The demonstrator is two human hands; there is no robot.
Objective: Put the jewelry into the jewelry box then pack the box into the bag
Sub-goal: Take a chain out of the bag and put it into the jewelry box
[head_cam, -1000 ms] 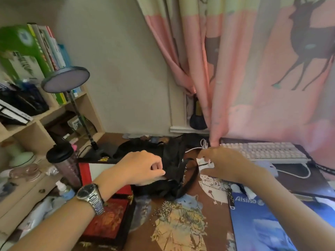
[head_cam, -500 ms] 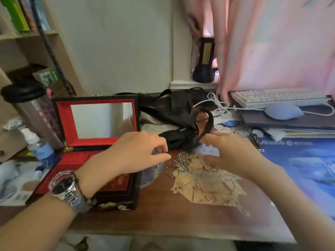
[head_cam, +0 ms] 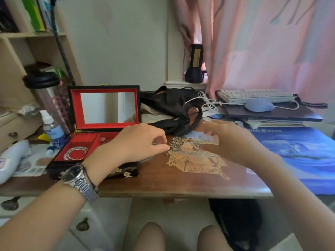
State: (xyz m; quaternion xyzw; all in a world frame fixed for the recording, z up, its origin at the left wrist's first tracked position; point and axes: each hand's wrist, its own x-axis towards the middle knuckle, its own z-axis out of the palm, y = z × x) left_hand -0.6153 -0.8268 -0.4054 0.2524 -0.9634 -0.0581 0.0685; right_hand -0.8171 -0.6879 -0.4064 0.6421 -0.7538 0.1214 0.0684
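So, chain: a loose silvery heap on the desk, near its middle, just right of the jewelry box.
Left hand: our fingertips pinched together on the heap's left edge.
Right hand: beside the heap; grip we cannot tell.
Handling: light, limp, tangle-prone, we judge; gather it whole.
Box: open, bracelet inside.
Bag: behind, toward the far edge.

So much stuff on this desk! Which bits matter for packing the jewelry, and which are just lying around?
Part of the job:
bead chain
jewelry box
bracelet inside it
black bag

Just lying about:
keyboard
mouse
spray bottle
tumbler
flashlight
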